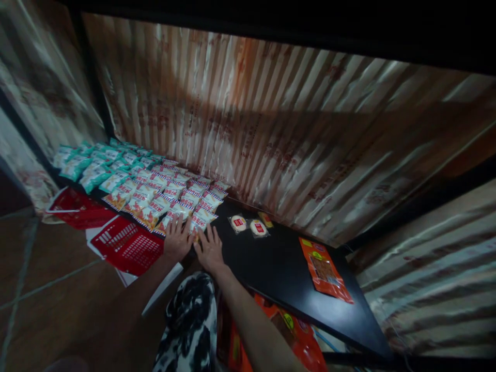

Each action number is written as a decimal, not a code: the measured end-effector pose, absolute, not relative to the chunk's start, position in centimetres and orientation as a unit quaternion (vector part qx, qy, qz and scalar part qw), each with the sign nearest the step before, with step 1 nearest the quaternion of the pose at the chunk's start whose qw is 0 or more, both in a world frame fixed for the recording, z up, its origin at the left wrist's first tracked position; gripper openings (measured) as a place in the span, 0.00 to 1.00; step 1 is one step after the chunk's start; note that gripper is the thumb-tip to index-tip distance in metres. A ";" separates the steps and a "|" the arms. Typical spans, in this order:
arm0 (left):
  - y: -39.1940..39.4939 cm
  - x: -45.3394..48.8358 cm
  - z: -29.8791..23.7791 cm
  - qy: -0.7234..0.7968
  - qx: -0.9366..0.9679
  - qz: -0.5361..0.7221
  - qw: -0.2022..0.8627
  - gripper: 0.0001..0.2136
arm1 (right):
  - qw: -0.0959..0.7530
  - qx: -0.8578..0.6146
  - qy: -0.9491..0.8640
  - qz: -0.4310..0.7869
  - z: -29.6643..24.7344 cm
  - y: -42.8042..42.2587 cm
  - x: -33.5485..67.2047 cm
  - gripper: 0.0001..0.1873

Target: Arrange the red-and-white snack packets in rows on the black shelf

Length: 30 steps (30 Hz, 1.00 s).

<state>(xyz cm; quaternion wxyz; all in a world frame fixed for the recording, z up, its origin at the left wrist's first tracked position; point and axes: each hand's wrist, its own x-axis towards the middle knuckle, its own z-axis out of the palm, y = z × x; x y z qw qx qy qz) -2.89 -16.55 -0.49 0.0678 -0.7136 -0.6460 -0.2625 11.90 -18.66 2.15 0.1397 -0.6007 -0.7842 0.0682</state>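
Rows of small white-and-orange snack packets [170,191] lie on the black shelf [251,258]. My left hand [179,240] is at the front row, fingers spread and resting on or against a packet's lower edge. Just to its right, my right hand [210,250] reaches to the end packet [203,219] with its fingers apart. Neither hand is wrapped round anything. Teal snack packets [95,165] fill the shelf's left end, beside the white-and-orange ones.
Two round white packaged pieces [259,228] and a small yellow packet [265,219] lie right of the rows. An orange bag [324,267] sits farther right. Red baskets [134,247] stand at front left; more orange bags [294,336] are below the shelf's edge. Corrugated sheeting [271,129] backs the shelf.
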 end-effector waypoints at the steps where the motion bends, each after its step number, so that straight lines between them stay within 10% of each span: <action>1: -16.4 -3.2 -0.8 -0.639 -0.722 -0.256 0.069 0.25 | 0.141 -0.601 -0.782 0.079 1.8 -18.4 11.1 0.28; 17: -14.5 -5.7 -2.3 -0.547 -0.741 -0.372 0.115 0.23 | 0.328 -0.580 -0.738 0.107 -0.6 -15.7 9.2 0.27; 30: -14.7 -4.5 -4.3 -0.553 -0.717 -0.410 0.110 0.24 | 0.319 -0.603 -0.726 0.092 -0.8 -16.3 9.4 0.26</action>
